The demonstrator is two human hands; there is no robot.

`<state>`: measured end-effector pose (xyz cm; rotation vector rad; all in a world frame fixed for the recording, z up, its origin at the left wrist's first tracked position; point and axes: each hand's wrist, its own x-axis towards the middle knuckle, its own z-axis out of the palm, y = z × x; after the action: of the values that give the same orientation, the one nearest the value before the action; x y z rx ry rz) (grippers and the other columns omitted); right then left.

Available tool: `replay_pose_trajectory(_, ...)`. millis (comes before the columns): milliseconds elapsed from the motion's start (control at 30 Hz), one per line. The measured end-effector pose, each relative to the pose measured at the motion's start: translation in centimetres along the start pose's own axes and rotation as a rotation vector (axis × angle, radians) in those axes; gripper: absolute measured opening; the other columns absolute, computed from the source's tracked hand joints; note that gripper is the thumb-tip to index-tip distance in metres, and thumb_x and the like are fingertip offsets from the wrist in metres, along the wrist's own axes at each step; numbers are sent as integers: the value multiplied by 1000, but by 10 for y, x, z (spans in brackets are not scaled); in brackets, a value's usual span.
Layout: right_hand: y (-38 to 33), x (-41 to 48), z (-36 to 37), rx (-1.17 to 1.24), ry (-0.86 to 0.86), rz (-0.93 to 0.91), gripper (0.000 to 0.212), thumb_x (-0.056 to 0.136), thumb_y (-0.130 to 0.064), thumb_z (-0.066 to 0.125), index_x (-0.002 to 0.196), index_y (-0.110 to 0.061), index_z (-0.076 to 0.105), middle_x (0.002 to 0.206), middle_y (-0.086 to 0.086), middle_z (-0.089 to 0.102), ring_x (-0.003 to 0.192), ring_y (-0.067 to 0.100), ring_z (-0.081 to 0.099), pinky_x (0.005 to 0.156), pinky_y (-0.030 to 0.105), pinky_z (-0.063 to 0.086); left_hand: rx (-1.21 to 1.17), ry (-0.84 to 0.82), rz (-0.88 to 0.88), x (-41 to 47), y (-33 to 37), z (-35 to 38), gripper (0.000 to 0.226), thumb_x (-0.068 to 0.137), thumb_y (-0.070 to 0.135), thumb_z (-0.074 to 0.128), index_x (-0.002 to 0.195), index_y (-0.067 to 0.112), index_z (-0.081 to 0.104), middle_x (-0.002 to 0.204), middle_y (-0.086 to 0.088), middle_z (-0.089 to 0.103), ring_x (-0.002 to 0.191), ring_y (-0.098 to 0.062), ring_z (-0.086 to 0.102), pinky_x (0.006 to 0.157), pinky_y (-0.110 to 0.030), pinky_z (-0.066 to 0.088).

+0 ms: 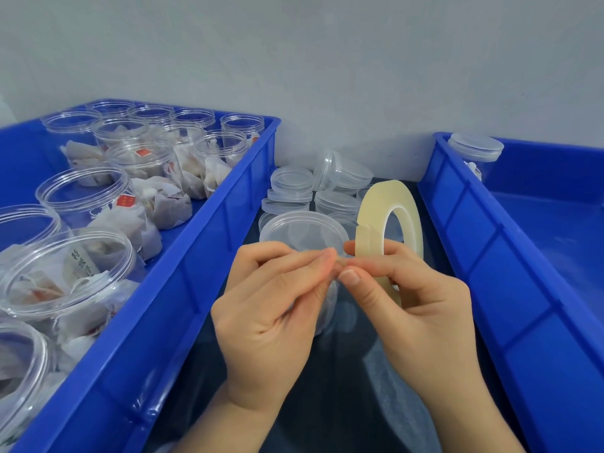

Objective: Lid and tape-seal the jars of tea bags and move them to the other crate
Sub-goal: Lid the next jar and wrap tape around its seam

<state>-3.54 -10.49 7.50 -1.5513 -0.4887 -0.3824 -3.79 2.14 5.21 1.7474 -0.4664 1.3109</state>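
Taping is in hand: our right hand grips the tape roll, our left hand pinches its free end, in front of the lidded jar on the dark tabletop. Next, we judge, draw a strip round the lid seam.

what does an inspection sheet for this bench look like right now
surface: dark table between two blue crates
job's things: left crate full of open jars of tea bags; lidded jar on the table behind the hands; tape roll upright; spare lids piled behind it; right crate holds one sealed jar in its far corner
clutter: nothing seen
grippers: left hand pinches the tape's loose end; right hand holds the roll and pinches the same end
cables: nothing seen
surroundings: plain grey wall behind
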Motion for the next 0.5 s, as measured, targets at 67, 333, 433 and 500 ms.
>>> replay_pose_trajectory(67, 0, 0, 0, 14, 4, 11, 13, 72, -28, 76, 85, -27, 76, 90, -2, 72, 90, 11, 67, 77, 18, 51, 43, 7, 22, 0, 1, 1, 16, 83, 7, 69, 98, 10, 66, 97, 12, 66, 83, -11, 54, 75, -18, 45)
replay_pose_trajectory(333, -2, -1, 2, 105, -1, 58, 18, 73, -30, 67, 84, -19, 75, 89, 5, 73, 85, 15, 69, 77, 23, 53, 119, 34, 101, 0, 4, 3, 15, 83, 6, 68, 98, 7, 66, 100, 7, 65, 85, -13, 54, 78, -17, 45)
replay_pose_trajectory(433, -3, 0, 2, 150, -10, 77, 5, 73, -18, 74, 76, -15, 76, 84, -1, 74, 75, 4, 65, 69, 14, 48, 134, 21, 109, 0, 5, 3, 13, 82, 6, 69, 94, 8, 67, 99, 6, 66, 84, -15, 56, 78, -18, 46)
replay_pose_trajectory(500, -3, 0, 2, 169, -6, 72, 9, 74, -15, 67, 71, -16, 75, 77, -8, 72, 70, 0, 64, 66, 10, 46, 128, 17, 106, 0, 5, 3, 12, 82, 5, 69, 93, 9, 67, 99, 6, 66, 84, -14, 56, 77, -18, 46)
